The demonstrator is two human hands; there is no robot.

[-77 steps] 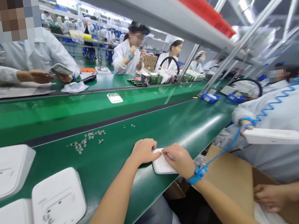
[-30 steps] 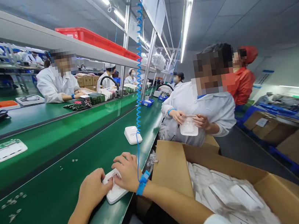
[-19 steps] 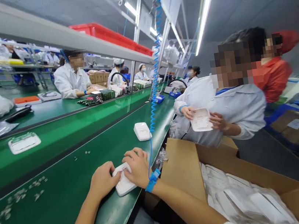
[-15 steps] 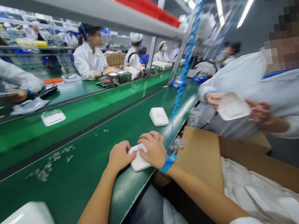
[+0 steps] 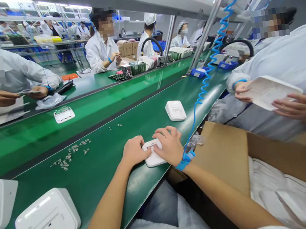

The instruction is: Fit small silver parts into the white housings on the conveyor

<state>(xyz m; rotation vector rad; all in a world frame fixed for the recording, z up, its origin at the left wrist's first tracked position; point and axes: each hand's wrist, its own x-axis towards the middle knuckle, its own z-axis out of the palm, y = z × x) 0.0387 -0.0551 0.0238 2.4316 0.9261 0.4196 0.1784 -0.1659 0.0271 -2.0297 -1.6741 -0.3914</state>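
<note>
A white plastic housing lies on the green bench near its front edge. My left hand grips its left side, with the thumb pressed onto the top face. From the right, my right hand is curled over the same housing, its thumb also on the top, close to the left thumb. Both hands hide the housing's sides. A blue wrist strap with a coiled cord circles my right wrist. Beyond my hands sits another white housing, and small loose pieces are scattered to the left.
Several larger white housings stand at the near left. On the green conveyor lies a white cover with a circuit board. An open cardboard box stands at the right, beside a co-worker holding a white shell. The coiled blue cord hangs above.
The view has swung left, bringing more housings into sight at the near left. My hands stay on the same housing. The co-worker at right has tilted the white shell.
</note>
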